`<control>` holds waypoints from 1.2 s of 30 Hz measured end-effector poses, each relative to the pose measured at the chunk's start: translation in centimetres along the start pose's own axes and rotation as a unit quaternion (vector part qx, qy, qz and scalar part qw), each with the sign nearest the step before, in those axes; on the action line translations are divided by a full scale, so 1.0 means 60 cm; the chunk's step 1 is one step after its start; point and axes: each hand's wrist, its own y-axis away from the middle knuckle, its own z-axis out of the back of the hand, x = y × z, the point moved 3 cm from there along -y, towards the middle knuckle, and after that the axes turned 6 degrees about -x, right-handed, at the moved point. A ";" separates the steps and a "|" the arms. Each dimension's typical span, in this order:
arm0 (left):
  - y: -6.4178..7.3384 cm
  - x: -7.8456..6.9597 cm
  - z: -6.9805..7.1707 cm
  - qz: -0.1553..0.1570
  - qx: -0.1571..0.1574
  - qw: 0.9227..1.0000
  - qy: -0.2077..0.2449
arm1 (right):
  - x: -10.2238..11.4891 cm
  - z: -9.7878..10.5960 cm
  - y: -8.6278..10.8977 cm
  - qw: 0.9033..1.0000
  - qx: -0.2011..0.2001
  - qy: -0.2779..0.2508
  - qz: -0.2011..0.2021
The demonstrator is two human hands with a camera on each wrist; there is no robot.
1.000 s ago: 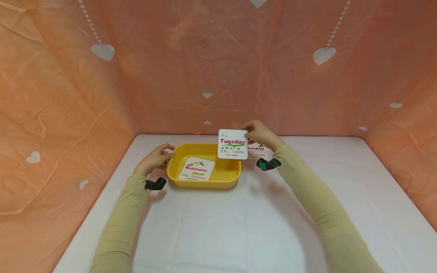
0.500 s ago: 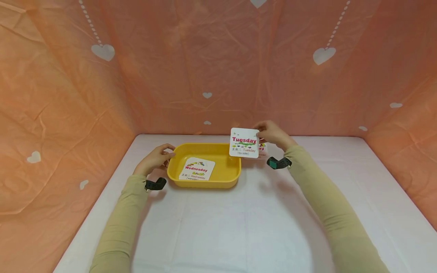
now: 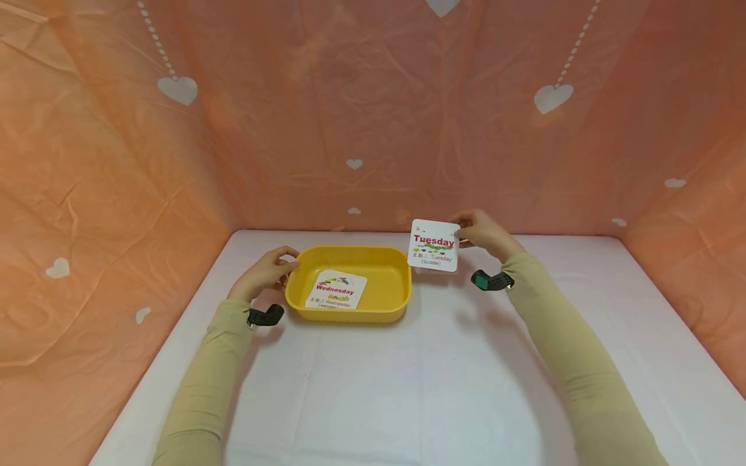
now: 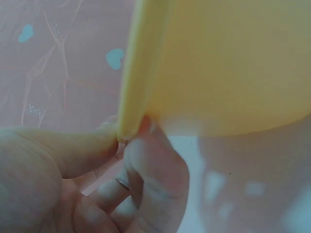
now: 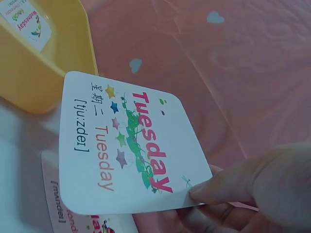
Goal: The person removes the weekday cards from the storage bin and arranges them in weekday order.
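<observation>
A yellow plastic basin [image 3: 381, 315] stands toward the back of the table. My left hand [image 3: 265, 272] pinches its left rim between thumb and fingers, as the left wrist view [image 4: 141, 170] also shows. Inside lies a white Wednesday card [image 3: 337, 290]. Off the basin's right end, my right hand [image 3: 486, 234] pinches a white Tuesday card [image 3: 434, 246] by its upper right corner, raised above the table with its print toward me. Beneath it in the right wrist view a Monday card [image 5: 73, 213] lies partly covered; the head view barely shows it.
A white cloth covers the table [image 3: 373, 388]. Orange sheeting with white hearts [image 3: 373, 129] rises along the back and both sides, close behind the basin and hands.
My right hand has carried the Tuesday card rightward, from over the basin's right rim to beside it, now covering the Monday card from the head view. My left hand and the basin stay put.
</observation>
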 end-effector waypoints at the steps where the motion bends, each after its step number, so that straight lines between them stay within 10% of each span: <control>1: 0.000 0.001 0.000 0.000 0.000 1.000 0.000 | -0.003 0.002 0.000 1.000 0.000 -0.003 -0.003; 36: 0.004 0.002 -0.001 -0.008 0.000 1.000 0.007 | -0.116 0.080 0.013 0.997 -0.031 -0.019 -0.066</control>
